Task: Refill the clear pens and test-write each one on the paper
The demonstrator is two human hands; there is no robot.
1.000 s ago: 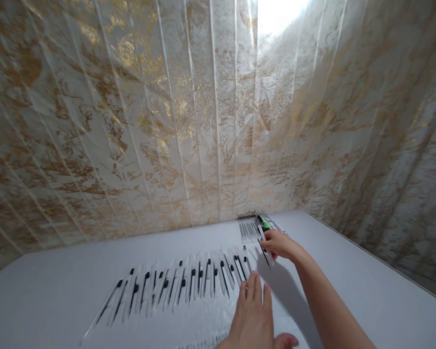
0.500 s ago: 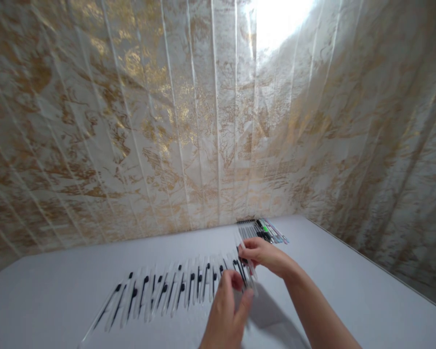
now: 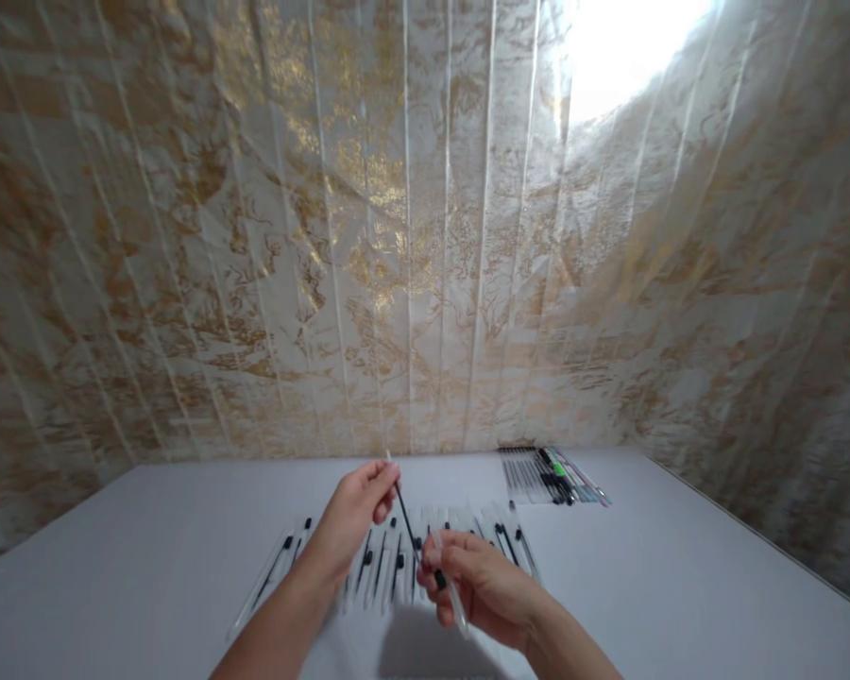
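Observation:
My left hand [image 3: 358,510] pinches the top end of a thin pen refill [image 3: 406,512], dark with a pale tip, which slants down to the right. At its lower end my right hand [image 3: 485,576] is closed around a clear pen barrel [image 3: 457,609] with a black piece on it. The refill's lower end meets the right fingers; whether it sits inside the barrel I cannot tell. Beneath and behind both hands lies a row of clear pen parts [image 3: 374,576] with black clips and dark refills, partly hidden by the hands and forearms.
At the back right lies a group of pens and refills [image 3: 553,472], some black, one with a green label. The white table [image 3: 680,557] meets a shiny gold-patterned sheet [image 3: 425,283] at the back. A dark table edge runs along the right.
My left hand has risen and moved left, now holding the refill. My right hand has come down from the row's right end towards the middle. The view has shifted a little.

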